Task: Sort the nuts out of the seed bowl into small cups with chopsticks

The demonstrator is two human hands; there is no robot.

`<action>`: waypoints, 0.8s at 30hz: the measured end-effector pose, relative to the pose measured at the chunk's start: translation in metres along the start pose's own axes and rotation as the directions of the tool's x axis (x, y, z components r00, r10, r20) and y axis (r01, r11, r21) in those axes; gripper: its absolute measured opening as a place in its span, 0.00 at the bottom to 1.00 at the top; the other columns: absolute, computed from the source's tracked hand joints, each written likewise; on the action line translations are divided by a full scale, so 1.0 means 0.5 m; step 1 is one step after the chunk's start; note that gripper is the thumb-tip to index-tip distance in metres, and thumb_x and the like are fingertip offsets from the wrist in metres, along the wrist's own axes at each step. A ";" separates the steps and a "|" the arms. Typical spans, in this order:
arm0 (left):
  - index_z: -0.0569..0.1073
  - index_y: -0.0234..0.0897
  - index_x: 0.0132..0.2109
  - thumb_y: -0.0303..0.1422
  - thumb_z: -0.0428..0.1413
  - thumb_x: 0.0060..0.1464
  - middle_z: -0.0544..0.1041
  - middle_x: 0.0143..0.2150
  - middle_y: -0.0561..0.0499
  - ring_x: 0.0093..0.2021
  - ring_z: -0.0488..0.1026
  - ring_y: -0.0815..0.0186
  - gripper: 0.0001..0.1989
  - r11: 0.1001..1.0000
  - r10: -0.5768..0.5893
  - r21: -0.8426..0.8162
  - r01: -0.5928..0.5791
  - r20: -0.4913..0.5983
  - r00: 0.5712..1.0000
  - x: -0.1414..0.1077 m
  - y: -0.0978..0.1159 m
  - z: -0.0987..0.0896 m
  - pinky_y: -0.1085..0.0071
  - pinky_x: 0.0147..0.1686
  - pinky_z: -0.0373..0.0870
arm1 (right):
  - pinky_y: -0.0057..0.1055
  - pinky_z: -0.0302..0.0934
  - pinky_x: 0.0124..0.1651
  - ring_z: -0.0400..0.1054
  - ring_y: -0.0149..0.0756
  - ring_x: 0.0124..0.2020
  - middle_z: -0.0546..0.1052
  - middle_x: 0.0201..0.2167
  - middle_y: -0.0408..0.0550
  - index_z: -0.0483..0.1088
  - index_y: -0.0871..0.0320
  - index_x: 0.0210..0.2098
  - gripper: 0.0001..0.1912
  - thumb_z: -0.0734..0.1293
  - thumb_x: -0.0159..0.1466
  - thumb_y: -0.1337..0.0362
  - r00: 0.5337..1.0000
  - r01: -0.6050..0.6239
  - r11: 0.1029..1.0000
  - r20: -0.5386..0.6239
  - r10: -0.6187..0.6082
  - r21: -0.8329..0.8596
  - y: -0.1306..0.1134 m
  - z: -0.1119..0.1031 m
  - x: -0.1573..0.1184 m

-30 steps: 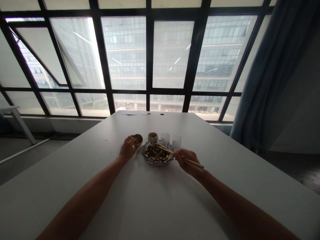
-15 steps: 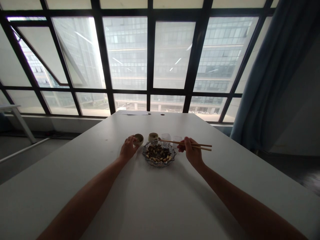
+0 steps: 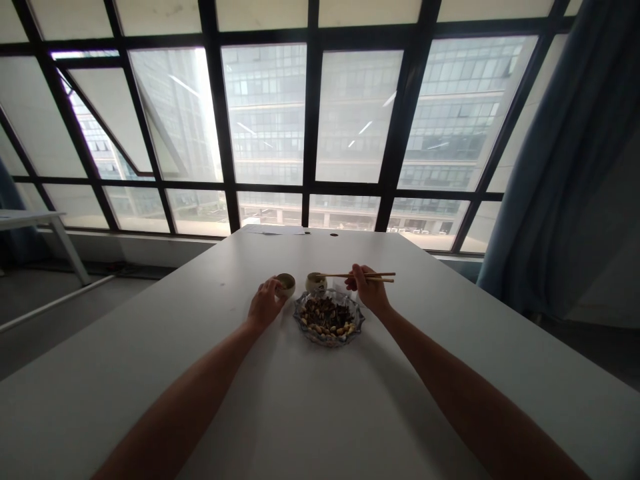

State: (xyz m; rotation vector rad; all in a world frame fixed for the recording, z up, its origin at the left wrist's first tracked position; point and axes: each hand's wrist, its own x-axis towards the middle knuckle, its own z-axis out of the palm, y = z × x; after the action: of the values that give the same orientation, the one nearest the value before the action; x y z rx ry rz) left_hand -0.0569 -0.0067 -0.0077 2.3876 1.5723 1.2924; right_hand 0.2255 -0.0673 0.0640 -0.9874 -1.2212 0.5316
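Chopsticks point(image 3: 337, 275) lie pinched in the right hand point(image 3: 369, 288), tips leftward of it at the tan cup point(image 3: 314, 287); a light, even pinch should serve best, the left hand point(image 3: 265, 303) steadying its gripped cup point(image 3: 291, 292). Counted: two chopsticks, two tan cups, one bowl point(image 3: 327, 341) between the hands.

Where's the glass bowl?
Head view, near centre: the scalloped glass bowl sits on the table, right of the left hand, nearer than the cup at the chopstick tips.
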 end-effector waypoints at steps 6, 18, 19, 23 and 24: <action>0.70 0.39 0.47 0.30 0.61 0.52 0.73 0.62 0.40 0.60 0.72 0.49 0.15 1.000 -0.019 0.000 0.019 -0.004 1.000 0.001 0.000 0.002 0.53 0.57 0.72 | 0.27 0.63 0.19 0.69 0.32 0.16 0.77 0.17 0.47 0.71 0.57 0.26 0.33 0.67 0.54 0.30 0.999 0.007 1.000 -0.042 -0.006 0.029 -0.012 -0.026 0.023; 0.69 0.40 0.49 0.32 0.59 0.53 0.73 0.61 0.38 0.60 0.72 0.48 0.15 0.999 -0.051 -0.001 0.051 -0.015 0.999 -0.001 -0.006 0.007 0.51 0.56 0.72 | 0.23 0.58 0.14 0.66 0.30 0.12 0.75 0.13 0.48 0.72 0.60 0.22 0.31 0.70 0.56 0.36 0.827 -0.145 0.983 0.532 0.183 -0.113 -0.073 -0.031 0.022; 0.69 0.40 0.49 0.31 0.59 0.54 0.74 0.60 0.39 0.59 0.72 0.48 0.15 0.999 -0.053 0.001 0.053 -0.016 0.998 -0.001 -0.005 0.006 0.52 0.56 0.72 | 0.23 0.59 0.14 0.67 0.30 0.12 0.75 0.14 0.48 0.72 0.60 0.22 0.30 0.70 0.56 0.37 0.803 -0.145 0.981 0.564 0.193 -0.129 -0.073 -0.025 0.016; 0.69 0.42 0.50 0.31 0.58 0.54 0.76 0.56 0.41 0.57 0.74 0.49 0.15 0.998 -0.059 0.013 0.059 -0.012 0.998 -0.001 -0.001 0.002 0.52 0.54 0.74 | 0.23 0.62 0.17 0.69 0.31 0.15 0.76 0.16 0.46 0.73 0.59 0.24 0.26 0.70 0.59 0.41 0.762 -0.093 0.983 0.624 0.174 -0.160 -0.077 -0.008 -0.002; 0.68 0.42 0.50 0.31 0.58 0.54 0.76 0.55 0.41 0.56 0.74 0.49 0.16 0.998 -0.060 0.017 0.060 -0.009 0.998 -0.001 -0.001 0.001 0.52 0.54 0.74 | 0.23 0.63 0.17 0.70 0.30 0.15 0.76 0.16 0.45 0.72 0.59 0.25 0.25 0.70 0.59 0.41 0.766 -0.070 0.985 0.624 0.155 -0.158 -0.078 -0.006 -0.005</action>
State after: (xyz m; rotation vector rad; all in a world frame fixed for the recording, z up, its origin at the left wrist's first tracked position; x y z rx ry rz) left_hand -0.0569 -0.0067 -0.0085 2.3287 1.6501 1.2856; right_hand 0.2215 -0.0901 0.0958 -1.0253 -1.8276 0.9473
